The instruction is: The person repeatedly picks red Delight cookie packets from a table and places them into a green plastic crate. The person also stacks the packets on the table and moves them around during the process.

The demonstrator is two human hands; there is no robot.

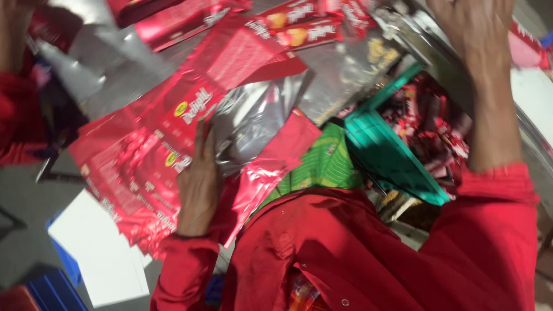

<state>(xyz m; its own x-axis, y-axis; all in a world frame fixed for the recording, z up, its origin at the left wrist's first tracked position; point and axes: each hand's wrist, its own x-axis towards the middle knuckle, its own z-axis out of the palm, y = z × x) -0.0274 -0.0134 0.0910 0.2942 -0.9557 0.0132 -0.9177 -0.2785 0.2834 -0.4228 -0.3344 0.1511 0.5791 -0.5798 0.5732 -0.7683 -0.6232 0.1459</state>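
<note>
My left hand point(199, 178) lies flat on a pile of red foil wrapper sheets point(150, 144), fingers stretched out and pressing on the top sheet. Its red sleeve point(184, 270) comes up from the bottom. My right hand point(472, 29) is raised far up at the top right, back of the hand toward me, and its fingers run off the frame edge, so any grasp is hidden. Below that arm stands a green plastic crate point(391, 155) filled with small red packets point(432, 126).
Silver foil sheets point(259, 115) lie under and between the red ones. A green striped cloth point(328, 161) lies beside the crate. A white sheet point(98, 247) and blue boxes point(52, 288) sit lower left. Another person's red sleeve point(17, 115) shows at the left edge.
</note>
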